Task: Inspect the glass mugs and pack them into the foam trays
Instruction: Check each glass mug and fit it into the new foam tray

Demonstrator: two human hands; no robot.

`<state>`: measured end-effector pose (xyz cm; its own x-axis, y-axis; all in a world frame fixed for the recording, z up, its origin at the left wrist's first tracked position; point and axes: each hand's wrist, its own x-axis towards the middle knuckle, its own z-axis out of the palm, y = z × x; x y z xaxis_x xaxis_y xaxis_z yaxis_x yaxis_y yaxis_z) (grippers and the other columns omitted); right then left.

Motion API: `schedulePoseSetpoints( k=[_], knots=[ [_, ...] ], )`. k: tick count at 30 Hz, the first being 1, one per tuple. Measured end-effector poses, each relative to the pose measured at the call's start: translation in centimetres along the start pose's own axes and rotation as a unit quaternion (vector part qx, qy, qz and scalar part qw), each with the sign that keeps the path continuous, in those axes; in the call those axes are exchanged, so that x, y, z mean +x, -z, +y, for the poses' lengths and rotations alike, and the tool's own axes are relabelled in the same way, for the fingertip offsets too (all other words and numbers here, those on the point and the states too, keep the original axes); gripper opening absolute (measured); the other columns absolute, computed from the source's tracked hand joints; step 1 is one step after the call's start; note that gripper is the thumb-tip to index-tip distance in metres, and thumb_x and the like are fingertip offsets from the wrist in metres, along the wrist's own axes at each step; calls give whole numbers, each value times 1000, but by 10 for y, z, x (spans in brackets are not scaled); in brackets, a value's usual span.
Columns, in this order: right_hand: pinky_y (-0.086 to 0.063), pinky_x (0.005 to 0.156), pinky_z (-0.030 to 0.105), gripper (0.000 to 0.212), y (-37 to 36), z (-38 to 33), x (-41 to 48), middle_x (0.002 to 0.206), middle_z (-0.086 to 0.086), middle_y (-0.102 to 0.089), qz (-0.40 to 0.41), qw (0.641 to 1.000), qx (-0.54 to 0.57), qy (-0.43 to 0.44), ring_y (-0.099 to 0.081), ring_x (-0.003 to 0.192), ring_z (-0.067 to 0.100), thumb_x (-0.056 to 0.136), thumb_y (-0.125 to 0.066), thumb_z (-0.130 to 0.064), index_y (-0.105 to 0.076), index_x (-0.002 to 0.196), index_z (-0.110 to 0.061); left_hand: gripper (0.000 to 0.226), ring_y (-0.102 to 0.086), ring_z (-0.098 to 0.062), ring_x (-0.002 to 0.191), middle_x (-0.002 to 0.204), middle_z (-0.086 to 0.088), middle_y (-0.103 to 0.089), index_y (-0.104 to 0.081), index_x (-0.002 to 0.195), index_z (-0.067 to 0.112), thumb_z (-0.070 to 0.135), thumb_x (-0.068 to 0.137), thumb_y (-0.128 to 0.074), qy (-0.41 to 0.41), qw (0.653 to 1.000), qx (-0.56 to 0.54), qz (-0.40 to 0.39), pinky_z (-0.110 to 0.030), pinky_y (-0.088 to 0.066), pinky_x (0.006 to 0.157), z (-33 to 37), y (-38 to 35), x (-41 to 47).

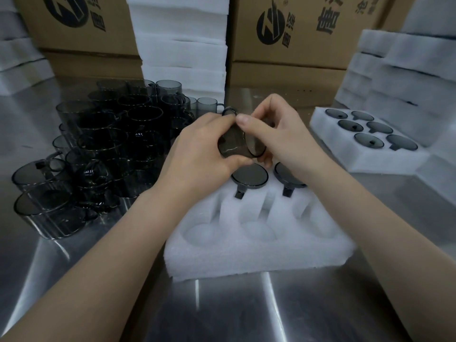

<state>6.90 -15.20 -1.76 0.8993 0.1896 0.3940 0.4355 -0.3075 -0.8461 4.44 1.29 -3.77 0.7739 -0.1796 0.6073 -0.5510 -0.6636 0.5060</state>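
Near the left edge of the tabletop (pixel 222 304), smoky glass mugs (pixel 98 149) are heaped. At the middle, above the far edge of the foam tray (pixel 259 257), one mug (pixel 237 144) is gripped by the left hand (pixel 199 149), fingers (pixel 218 120) curled round its wall, and pinched at the rim by the right hand (pixel 278 134). The glass is judged stiff, slippery and fragile — best taken by the body, not the thin handle. A filled tray (pixel 370 161) is set toward the right edge.

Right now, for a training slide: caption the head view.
Left hand and right hand hold a glass mug over a foam tray.
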Motion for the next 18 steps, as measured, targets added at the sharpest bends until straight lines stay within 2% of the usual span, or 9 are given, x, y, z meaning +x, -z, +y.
schedulePoseSetpoints(
  k=[3,6,8,11,13,16,18],
  knots=[
    [-49,40,26,9,-1,-1,1,86,7,-58,-20,999,30,8,-61,52,18,97,-56,-26,-54,89,-26,61,-59,-8,104,112,10,-63,-55,121,30,25,68,-84,-2,999,-38,21,-29,-49,90,-1,-2,-2],
    [-59,56,33,13,4,0,1,100,10,-66,-78,987,135,-35,-70,67,24,100,-52,-22,-64,103,-27,65,-62,-2,98,110,14,-62,-34,110,42,21,71,-82,28,994,-102,37,-33,-54,87,0,0,-2],
    [-59,63,36,11,7,0,2,98,7,-69,-97,968,224,-58,-71,76,27,96,-58,-20,-66,101,-22,72,-60,-1,108,120,16,-57,-32,121,38,24,70,-81,32,990,-135,34,-32,-51,94,0,0,-3],
    [-59,70,44,9,7,1,3,98,8,-67,-115,942,309,-56,-66,87,28,86,-63,-20,-70,91,-21,90,-51,-2,121,131,18,-50,-29,143,28,38,70,-81,55,990,-129,6,-24,-42,104,0,-1,-1],
    [-58,70,42,7,5,2,3,97,6,-65,-131,936,324,-41,-63,88,23,87,-63,-21,-70,88,-21,85,-54,-4,121,130,12,-57,-34,144,25,39,74,-80,66,989,-134,5,-29,-43,105,1,-1,-1],
    [-54,70,38,9,2,1,4,89,3,-64,-124,940,316,-19,-60,80,19,80,-68,-30,-68,80,-21,62,-62,0,105,110,14,-66,-53,128,24,27,74,-83,70,980,-186,18,-33,-50,98,3,0,-2],
    [-49,73,35,17,2,1,5,85,2,-60,-115,947,300,-4,-56,79,19,74,-68,-38,-65,75,-21,60,-64,1,98,104,15,-68,-57,124,24,20,72,-85,70,978,-193,23,-31,-52,95,5,-1,-3]
  ],
)
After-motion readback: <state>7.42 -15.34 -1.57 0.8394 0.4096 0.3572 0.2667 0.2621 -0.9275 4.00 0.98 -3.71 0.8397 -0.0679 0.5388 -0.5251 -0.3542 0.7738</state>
